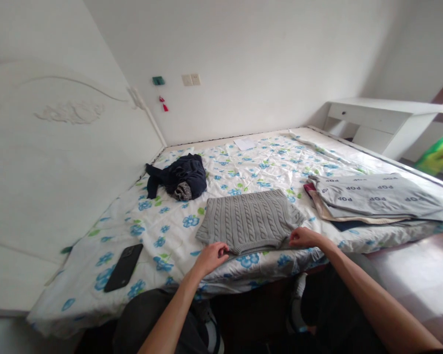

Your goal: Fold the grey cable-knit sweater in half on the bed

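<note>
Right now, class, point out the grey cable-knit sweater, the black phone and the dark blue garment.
grey cable-knit sweater (248, 220), head view, middle of knit panel.
black phone (123, 267), head view, centre of its back.
dark blue garment (180, 177), head view, top of the bundle.

One grey cable-knit sweater (248, 220), one crumpled navy garment (180, 178), one stack of folded clothes (372, 200), one black phone (123, 267), two hands

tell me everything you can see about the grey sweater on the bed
The grey sweater is a cable-knit, woolly-looking garment, folded into a rough rectangle and lying flat near the bed's front edge on the floral sheet. The left hand and right hand pinch its ribbed near hem at either corner. Nothing else touches it.
</note>
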### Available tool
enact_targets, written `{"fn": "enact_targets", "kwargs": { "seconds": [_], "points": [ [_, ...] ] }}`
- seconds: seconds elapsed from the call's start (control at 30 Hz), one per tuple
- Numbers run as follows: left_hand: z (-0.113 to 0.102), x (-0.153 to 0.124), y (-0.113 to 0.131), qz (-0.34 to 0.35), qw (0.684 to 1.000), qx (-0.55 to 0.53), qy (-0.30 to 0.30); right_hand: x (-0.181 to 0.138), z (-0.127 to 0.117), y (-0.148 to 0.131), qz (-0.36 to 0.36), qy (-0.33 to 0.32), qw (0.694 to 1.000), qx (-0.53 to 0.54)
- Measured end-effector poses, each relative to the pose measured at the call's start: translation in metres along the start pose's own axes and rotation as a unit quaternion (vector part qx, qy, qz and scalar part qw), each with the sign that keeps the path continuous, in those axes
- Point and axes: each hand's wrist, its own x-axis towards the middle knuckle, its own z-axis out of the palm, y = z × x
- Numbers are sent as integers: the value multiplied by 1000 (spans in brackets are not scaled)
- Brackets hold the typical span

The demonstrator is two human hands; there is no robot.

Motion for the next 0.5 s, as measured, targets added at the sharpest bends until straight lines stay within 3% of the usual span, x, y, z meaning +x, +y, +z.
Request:
{"fn": "enact_targets", "kwargs": {
  "seconds": [0.13, 0.23, 0.5],
  "points": [
    [19, 9, 15, 47, 998, 23, 35, 4, 4, -17, -41, 69, 996, -43],
    [27, 18, 24, 43, 997, 46, 34, 8, 10, -31, -77, 67, 993, -63],
    [10, 29, 29, 65, 996, 54, -10, 12, 10, -45, -87, 31, 994, -51]
  ]
}}
